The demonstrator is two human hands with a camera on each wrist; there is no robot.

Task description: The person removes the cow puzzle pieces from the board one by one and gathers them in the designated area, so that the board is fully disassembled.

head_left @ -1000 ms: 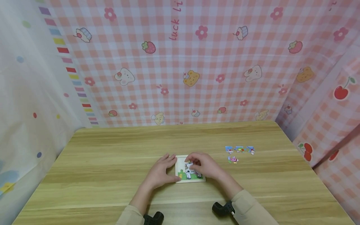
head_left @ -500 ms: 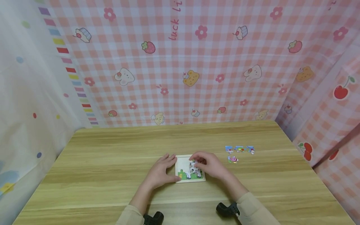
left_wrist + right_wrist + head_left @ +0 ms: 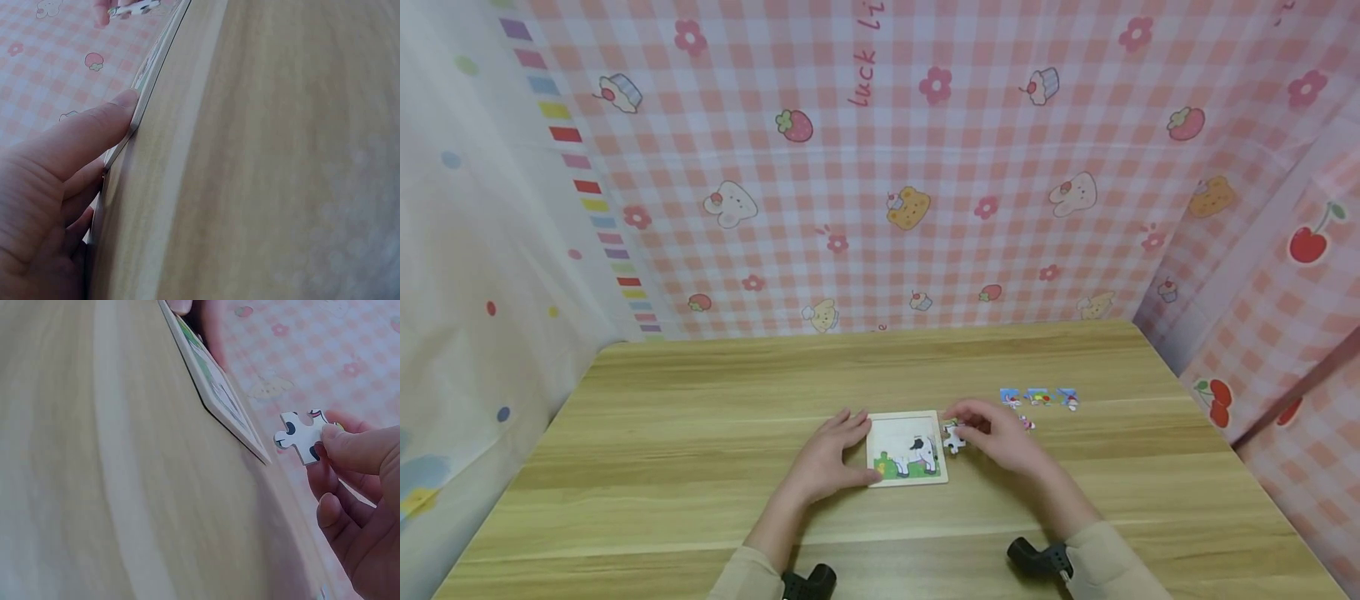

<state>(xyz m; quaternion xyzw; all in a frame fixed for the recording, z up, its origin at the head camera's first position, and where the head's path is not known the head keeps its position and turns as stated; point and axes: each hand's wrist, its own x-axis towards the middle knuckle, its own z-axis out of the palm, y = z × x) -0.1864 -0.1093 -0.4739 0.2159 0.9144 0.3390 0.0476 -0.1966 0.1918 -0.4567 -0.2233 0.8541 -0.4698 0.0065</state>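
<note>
Table [image 3: 685, 467], wood-grained. Left hand [image 3: 827, 458], fingers extended, touching the left edge of puzzle frame [image 3: 891, 433]. Right hand [image 3: 1003, 437], thumb and fingers pinching white-and-black piece [image 3: 303, 440]. Frame: picture filled along the bottom, upper part bare. Loose pieces [image 3: 1039, 397], four, beyond the right hand, one partly hidden. Pinched piece: over the frame half a second ago, now just right of it; placement apparently unsettled.
</note>
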